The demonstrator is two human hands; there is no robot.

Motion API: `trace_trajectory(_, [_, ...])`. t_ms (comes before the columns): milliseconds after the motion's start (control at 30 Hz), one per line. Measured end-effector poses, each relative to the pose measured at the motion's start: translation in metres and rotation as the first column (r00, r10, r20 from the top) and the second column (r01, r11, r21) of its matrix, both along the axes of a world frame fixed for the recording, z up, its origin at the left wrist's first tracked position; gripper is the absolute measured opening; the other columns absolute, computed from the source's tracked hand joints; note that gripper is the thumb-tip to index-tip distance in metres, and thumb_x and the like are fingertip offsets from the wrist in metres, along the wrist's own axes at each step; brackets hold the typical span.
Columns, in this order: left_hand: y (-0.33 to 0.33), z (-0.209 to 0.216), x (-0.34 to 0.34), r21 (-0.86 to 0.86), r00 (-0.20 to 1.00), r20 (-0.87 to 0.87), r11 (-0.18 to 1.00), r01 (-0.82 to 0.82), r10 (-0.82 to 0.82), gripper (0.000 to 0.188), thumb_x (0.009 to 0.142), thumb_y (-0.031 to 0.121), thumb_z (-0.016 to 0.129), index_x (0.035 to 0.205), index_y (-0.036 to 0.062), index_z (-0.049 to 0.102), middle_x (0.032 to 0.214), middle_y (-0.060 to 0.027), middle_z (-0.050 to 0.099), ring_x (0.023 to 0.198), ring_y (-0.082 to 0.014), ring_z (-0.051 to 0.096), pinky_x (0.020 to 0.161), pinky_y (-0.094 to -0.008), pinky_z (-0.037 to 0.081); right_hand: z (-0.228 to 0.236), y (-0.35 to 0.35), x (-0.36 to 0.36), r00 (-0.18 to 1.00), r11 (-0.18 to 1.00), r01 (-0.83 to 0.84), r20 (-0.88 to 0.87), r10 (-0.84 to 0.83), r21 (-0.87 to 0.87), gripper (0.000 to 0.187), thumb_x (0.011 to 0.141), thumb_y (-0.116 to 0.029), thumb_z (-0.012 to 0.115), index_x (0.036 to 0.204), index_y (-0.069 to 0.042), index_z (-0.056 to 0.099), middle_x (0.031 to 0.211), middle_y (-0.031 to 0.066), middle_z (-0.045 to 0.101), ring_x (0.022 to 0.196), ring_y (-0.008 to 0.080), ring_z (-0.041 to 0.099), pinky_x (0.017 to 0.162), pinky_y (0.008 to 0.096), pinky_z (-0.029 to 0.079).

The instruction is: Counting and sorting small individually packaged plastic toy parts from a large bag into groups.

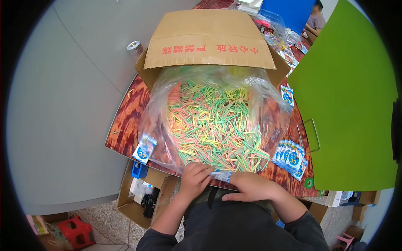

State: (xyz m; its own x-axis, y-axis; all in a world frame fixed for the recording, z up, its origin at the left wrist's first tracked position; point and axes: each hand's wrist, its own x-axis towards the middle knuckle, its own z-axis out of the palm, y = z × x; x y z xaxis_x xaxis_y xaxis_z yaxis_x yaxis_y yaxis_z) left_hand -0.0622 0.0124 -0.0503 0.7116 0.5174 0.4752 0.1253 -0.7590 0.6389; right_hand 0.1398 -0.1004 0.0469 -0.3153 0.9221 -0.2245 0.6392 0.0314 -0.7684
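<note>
A small clear-and-blue packet (221,175) lies between my two hands at the table's front edge. My left hand (194,180) is closed, its bent fingers on the packet's left end. My right hand (253,186) grips the right end; its thumb stretches out below, and its other fingers are mostly hidden. Just beyond, many short thin sticks (213,125) in pink, green and yellow fill a large clear plastic bag (274,115). The bag spreads out of a cardboard box (209,35) lying with its opening toward me.
Several blue-and-white packets (289,154) overlap at the right; single packets lie at the left (144,149) and farther right (287,96). A metal can (134,47) stands on the grey surface (71,108). A green panel (351,104) borders the right. Another person (317,21) sits far right.
</note>
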Motion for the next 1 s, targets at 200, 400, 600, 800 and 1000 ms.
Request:
trace_trajectory(200, [0.000, -0.014, -0.010, -0.334, 0.995, 0.012, 0.938, -0.088, 0.098, 0.034, 0.071, 0.000, 0.074, 0.104, 0.0044, 0.073, 0.095, -0.0095, 0.070, 0.086, -0.0240, 0.066, 0.076, -0.0328, 0.052, 0.033, 0.003, 0.011, 0.961, 0.996, 0.085, -0.261, -0.089, -0.026, 0.048, 0.089, -0.035, 0.068, 0.123, -0.001, 0.058, 0.108, 0.0183, 0.063, 0.092, 0.0346, 0.064, 0.080, 0.0405, 0.051])
trace_trajectory(400, [0.011, -0.029, -0.013, -0.725, 0.989, 0.049, 0.686, -0.062, 0.141, 0.037, 0.069, -0.011, 0.065, 0.104, -0.0028, 0.072, 0.100, -0.0119, 0.070, 0.091, -0.0180, 0.066, 0.077, -0.0283, 0.051, 0.009, 0.060, 0.038, 0.923, 0.865, 0.373, -0.034, -0.384, 0.336, 0.042, 0.086, -0.019, 0.071, 0.123, -0.003, 0.060, 0.121, 0.0164, 0.062, 0.100, 0.0303, 0.065, 0.087, 0.0400, 0.051])
trace_trajectory(600, [0.011, -0.042, -0.012, -0.675, 0.979, 0.116, 0.736, -0.046, 0.167, 0.035, 0.073, -0.010, 0.065, 0.105, -0.0011, 0.073, 0.102, -0.0134, 0.071, 0.100, -0.0205, 0.066, 0.088, -0.0299, 0.051, -0.041, 0.168, 0.011, 0.736, 0.891, -0.004, 0.605, -0.305, 0.454, 0.046, 0.077, -0.023, 0.071, 0.119, -0.005, 0.062, 0.132, 0.0164, 0.051, 0.125, 0.0320, 0.047, 0.102, 0.0480, 0.038])
trace_trajectory(800, [0.009, -0.035, -0.011, -0.656, 0.984, 0.069, 0.750, -0.080, 0.165, 0.043, 0.068, -0.012, 0.061, 0.107, -0.0003, 0.073, 0.103, -0.0132, 0.071, 0.098, -0.0205, 0.067, 0.086, -0.0287, 0.051, -0.071, 0.207, -0.003, 0.507, 0.946, -0.128, 0.839, -0.196, 0.298, 0.043, 0.074, -0.022, 0.071, 0.113, -0.005, 0.064, 0.134, 0.0159, 0.048, 0.130, 0.0308, 0.041, 0.106, 0.0468, 0.034])
trace_trajectory(1000, [0.010, -0.032, -0.012, -0.618, 0.985, 0.077, 0.783, -0.073, 0.153, 0.047, 0.065, -0.013, 0.056, 0.107, -0.0003, 0.073, 0.101, -0.0138, 0.071, 0.095, -0.0206, 0.068, 0.084, -0.0286, 0.052, -0.063, 0.185, 0.022, 0.574, 0.928, -0.081, 0.779, -0.255, 0.364, 0.044, 0.070, -0.029, 0.078, 0.106, -0.006, 0.069, 0.132, 0.0139, 0.050, 0.126, 0.0311, 0.043, 0.104, 0.0460, 0.035])
